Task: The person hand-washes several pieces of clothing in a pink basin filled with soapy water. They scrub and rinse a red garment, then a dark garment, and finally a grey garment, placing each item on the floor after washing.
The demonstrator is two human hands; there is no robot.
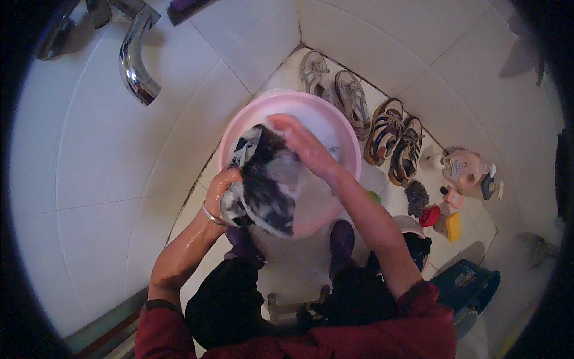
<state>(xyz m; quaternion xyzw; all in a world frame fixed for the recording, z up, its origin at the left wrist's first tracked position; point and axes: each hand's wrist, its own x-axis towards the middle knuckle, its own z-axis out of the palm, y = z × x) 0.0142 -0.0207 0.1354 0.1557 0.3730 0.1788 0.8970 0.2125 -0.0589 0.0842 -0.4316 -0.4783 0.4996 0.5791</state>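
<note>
A pink plastic basin with foamy water stands before me on the floor. My left hand, with a bracelet at the wrist, is closed around the near left part of a wet black-and-white piece of cloth. The cloth is streaked with suds and spread over the basin's left side and near rim. My right hand lies flat, fingers stretched out, over the cloth's far right edge. Whether its palm presses on the cloth is hidden.
A chrome faucet spout juts from the tiled wall at upper left. Pale shoes and dark striped sneakers line the right wall. Beyond them are a pink jug, a red brush, a yellow box and a teal container.
</note>
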